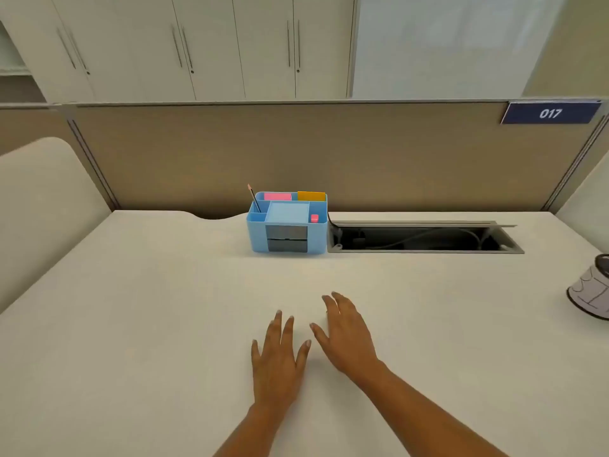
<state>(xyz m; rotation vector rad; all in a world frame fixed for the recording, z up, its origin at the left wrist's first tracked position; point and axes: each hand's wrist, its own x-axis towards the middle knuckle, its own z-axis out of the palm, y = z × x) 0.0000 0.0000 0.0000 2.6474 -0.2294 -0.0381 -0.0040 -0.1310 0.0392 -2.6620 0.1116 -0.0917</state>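
A light blue desk organizer [257,239] stands at the back of the white desk [148,324], against the partition. It holds a pencil [254,199] upright at its left, a pink pad [277,196], an orange pad [311,195], a pale blue pad [287,212] and a small pink eraser [314,218]. A dark drawer front [286,239] shows in its near face. My left hand [278,361] lies flat with straight fingers on the desk, well in front of the organizer. My right hand [346,334] is beside it, fingers straight, holding nothing.
An open cable tray [421,239] with cables inside is sunk into the desk right of the organizer. A round container [590,291] sits at the right edge. A beige partition [296,153] with a "017" sign [550,113] bounds the back; cabinets stand behind.
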